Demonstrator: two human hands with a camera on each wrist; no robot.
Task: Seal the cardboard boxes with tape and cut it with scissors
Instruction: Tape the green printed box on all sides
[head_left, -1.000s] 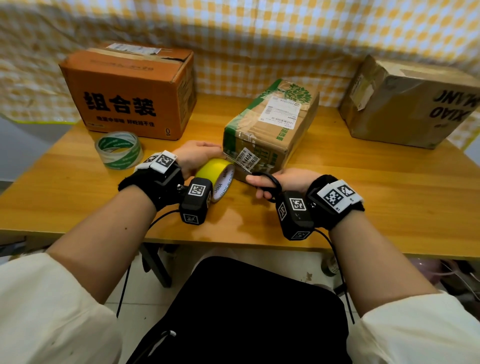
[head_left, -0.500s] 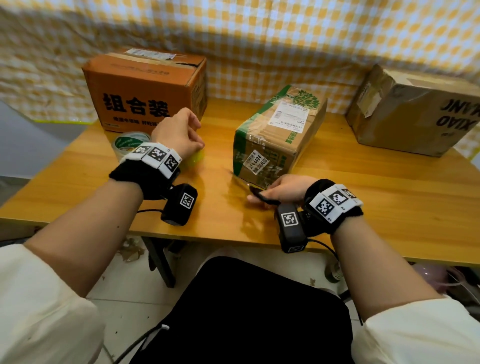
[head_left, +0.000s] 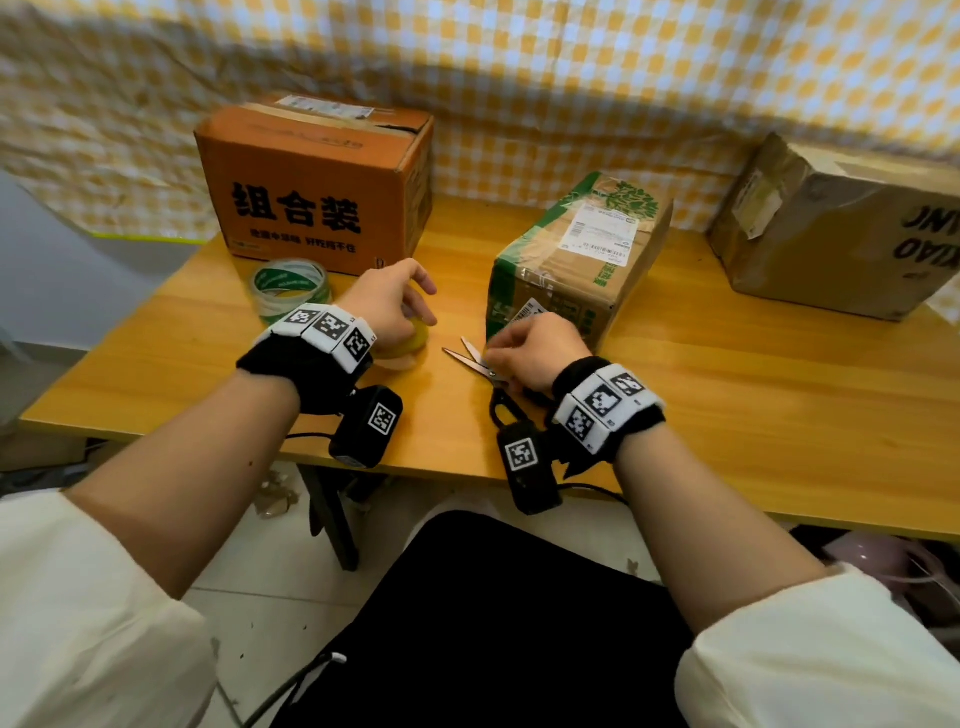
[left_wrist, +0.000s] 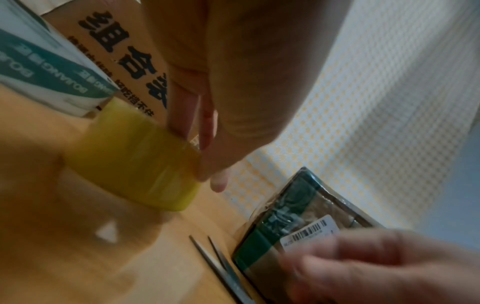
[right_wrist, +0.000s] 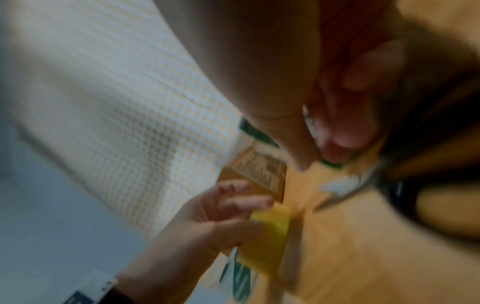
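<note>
A yellow tape roll (head_left: 415, 338) stands on the wooden table (head_left: 727, 389), just left of centre. My left hand (head_left: 423, 301) arches over it, fingers nearly straight and touching its rim, as the left wrist view shows on the roll (left_wrist: 135, 164). The scissors (head_left: 470, 358) lie flat on the table with blades apart, black handles toward me. My right hand (head_left: 498, 353) hovers over their pivot, fingers loosely curled, the handles outside them. A green-and-brown cardboard box (head_left: 582, 260) with a white label sits right behind that hand.
An orange printed box (head_left: 311, 192) stands at the back left with a green-and-white tape roll (head_left: 291, 286) in front of it. A larger brown box (head_left: 841, 228) sits at the back right. Checked cloth hangs behind the table.
The left hand carried the yellow roll away from the box and stood it on the table to the left. The right hand lowered the scissors onto the table and slipped out of their handles.
</note>
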